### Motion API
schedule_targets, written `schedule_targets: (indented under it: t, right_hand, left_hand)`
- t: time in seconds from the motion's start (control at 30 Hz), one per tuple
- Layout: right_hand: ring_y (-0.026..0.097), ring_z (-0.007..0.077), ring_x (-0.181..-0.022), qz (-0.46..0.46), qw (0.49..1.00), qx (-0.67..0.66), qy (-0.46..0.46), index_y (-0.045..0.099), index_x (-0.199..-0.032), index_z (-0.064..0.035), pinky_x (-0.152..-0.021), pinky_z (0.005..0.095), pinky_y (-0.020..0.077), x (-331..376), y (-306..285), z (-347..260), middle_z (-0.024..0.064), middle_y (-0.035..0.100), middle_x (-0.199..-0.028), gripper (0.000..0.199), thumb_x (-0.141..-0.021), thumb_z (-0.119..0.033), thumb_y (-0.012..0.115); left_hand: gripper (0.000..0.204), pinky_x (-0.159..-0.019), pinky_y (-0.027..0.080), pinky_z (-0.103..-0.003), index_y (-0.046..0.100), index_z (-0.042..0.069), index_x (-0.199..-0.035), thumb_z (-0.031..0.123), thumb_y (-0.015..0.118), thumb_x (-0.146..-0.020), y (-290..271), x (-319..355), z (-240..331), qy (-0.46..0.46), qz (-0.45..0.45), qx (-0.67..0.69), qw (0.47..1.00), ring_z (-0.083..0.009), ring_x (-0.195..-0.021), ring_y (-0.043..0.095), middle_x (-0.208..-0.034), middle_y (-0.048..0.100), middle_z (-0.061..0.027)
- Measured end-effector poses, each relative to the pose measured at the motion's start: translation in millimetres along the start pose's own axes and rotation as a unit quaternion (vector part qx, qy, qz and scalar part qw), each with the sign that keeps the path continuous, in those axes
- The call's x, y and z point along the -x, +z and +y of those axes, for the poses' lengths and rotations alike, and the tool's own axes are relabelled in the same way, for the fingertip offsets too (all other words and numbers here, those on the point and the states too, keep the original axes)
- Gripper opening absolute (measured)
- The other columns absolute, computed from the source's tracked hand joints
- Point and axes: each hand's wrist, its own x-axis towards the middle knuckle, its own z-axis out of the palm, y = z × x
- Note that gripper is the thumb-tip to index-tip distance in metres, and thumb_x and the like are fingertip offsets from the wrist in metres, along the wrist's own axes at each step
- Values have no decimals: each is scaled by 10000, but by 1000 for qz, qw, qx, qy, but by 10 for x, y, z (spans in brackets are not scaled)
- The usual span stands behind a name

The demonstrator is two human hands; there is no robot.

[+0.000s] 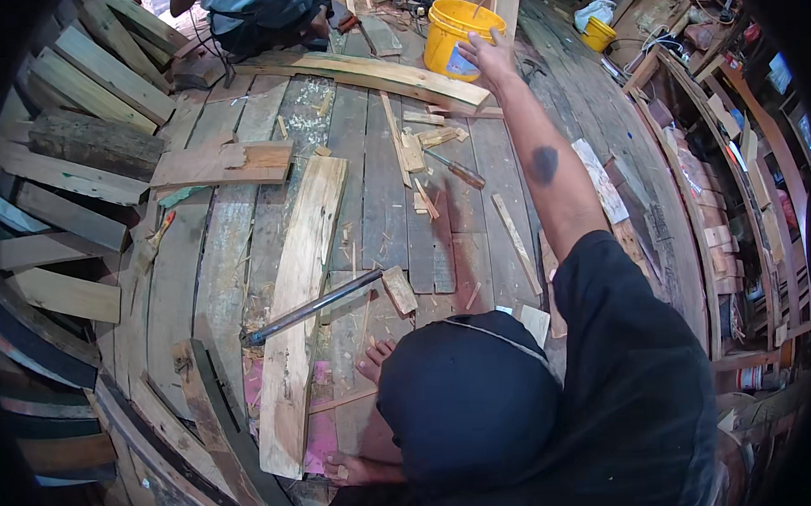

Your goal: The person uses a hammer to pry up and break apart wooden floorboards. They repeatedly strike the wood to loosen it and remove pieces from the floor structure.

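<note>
My right arm reaches far forward from a black sleeve. At its end my right hand [489,58] is open, fingers apart, in front of the right side of a yellow bucket [441,36]. Whether the fingers touch the bucket I cannot tell. Something thin sticks up from inside the bucket. My left hand is not in view. A dark rounded shape, probably my clothed knee [471,399], fills the lower middle, with bare toes beside it. To its left lies a long pale plank [304,312], crossed by a dark metal bar [313,309]. A wood block [399,290] sits by the bar's upper end.
A chisel-like tool [456,169] lies among offcuts and shavings on the board floor. A long beam [361,71] lies ahead, short of another person [264,19]. Stacked timber [102,140] lines the left; a wooden rack [738,193] and a smaller yellow bucket [599,35] stand right.
</note>
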Motion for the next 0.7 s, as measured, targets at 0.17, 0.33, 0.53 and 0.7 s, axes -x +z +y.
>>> schedule_targets:
  t: [0.17,0.33,0.53,0.7]
  right_hand:
    - [744,257,-1044,-146,980,123,49,517,-1495,-13,-846,340,618,812,250,395,209,672,-1256,473,-1073,-183,648]
    - [729,302,-1059,-354,884,304,-36,664,-1310,-25,-915,420,587,2385,380,1246,159,735,-1215,347,-1032,-230,684]
    - [698,300,-1155,-555,782,284,7,610,-1403,-44,-941,424,571,3400,599,1486,172,657,-1365,400,-1056,-238,656]
    - [682,348,-1090,-648,700,295,-66,570,-1442,-35,-921,439,555,3828,758,1368,209,631,-1317,490,-1035,-283,684]
  left_hand:
    - [897,-1141,408,-528,275,294,-1634,531,754,-913,101,148,-161,141,5,-179,974,-494,-1406,379,-1573,287,-311]
    - [930,-1272,284,-450,357,-120,-1589,319,827,-917,403,160,-313,145,157,-43,976,-385,-1529,401,-1559,479,-335]
    - [786,-1120,453,-474,502,60,-1547,356,842,-903,746,345,-346,185,330,-86,922,-427,-1312,578,-1403,603,-249]
    - [961,-1169,418,-484,462,70,-1591,371,933,-808,860,494,-239,188,367,-54,910,-422,-1393,494,-1500,487,-227]
